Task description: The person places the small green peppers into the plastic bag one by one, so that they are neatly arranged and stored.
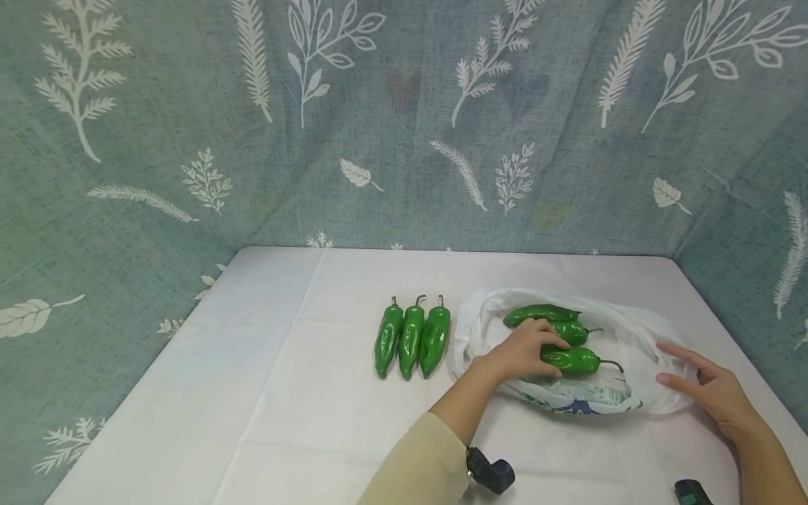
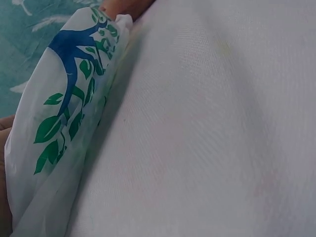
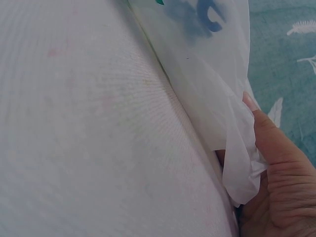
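A white plastic bag (image 1: 644,393) with green and blue print lies on its side, its mouth spread wide. Inside are a glossy green pepper (image 1: 577,361) and two more green peppers (image 1: 543,313) behind it. My left hand (image 1: 527,348) reaches in over the near rim and grips the front pepper by its blunt end, thumb and fingers on either side. At the bag's right end, my right hand (image 1: 716,393) holds the rim; the right wrist view shows the thumb against the bag (image 3: 207,94) and part of a finger behind it. The printed side of the bag (image 2: 74,89) fills the left wrist view's left.
Three green peppers (image 1: 413,340) lie side by side left of the bag, stems pointing away. A white cloth (image 1: 303,421) covers the table. Teal leaf-patterned fabric (image 1: 404,140) hangs behind and at both sides. A dark wrist device (image 1: 492,473) sits by the left sleeve.
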Demonstrator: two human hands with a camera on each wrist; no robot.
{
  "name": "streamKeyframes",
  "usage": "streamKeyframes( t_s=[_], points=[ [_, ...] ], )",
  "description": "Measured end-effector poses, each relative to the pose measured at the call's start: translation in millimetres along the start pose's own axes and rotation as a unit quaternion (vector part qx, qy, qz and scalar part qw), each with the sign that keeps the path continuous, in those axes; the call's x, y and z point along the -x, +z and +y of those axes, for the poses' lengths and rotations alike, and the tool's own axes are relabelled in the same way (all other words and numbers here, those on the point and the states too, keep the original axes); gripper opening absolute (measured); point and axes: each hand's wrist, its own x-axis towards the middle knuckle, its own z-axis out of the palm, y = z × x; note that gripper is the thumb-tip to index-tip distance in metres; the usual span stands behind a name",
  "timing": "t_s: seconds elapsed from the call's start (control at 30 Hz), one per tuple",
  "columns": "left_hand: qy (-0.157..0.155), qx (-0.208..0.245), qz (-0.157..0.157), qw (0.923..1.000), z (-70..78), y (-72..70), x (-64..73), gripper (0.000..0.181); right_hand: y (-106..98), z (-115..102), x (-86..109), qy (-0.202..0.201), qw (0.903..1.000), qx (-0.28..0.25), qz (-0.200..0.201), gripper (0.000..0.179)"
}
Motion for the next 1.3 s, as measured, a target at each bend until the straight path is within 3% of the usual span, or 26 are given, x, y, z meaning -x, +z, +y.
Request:
streamKeyframes(
  t_s=[0.33, 0.5, 0.7, 0.87, 1.3],
  points=[
    [-0.018, -0.001, 0.001, 0.9998, 3.2, -4.6, 2.0, 0.050, 0.5, 0.6, -0.2, -0.001, 1.0000, 0.003, 0.005, 0.063],
    [-0.029, 0.040, 0.001, 0.9988, 3.0, -8.1, 2.9, 0.054, -0.5, -1.0, -0.7, -0.007, 1.0000, -0.003, 0.004, 0.061],
    [-0.016, 0.085, 0.011, 0.9962, -0.5, -13.0, 5.4, 0.054, -1.9, -3.2, 0.5, 0.004, 0.9999, -0.007, -0.008, 0.061],
    [-0.024, 0.138, 0.010, 0.9901, -6.7, -17.8, 10.6, 0.056, -1.7, -3.9, 0.4, 0.016, 0.9998, -0.007, -0.010, 0.062],
    [-0.023, 0.220, -0.002, 0.9753, -16.6, -39.5, 25.9, 0.059, -0.3, -2.0, 0.0, 0.005, 1.0000, -0.003, 0.003, 0.061]
  ],
)
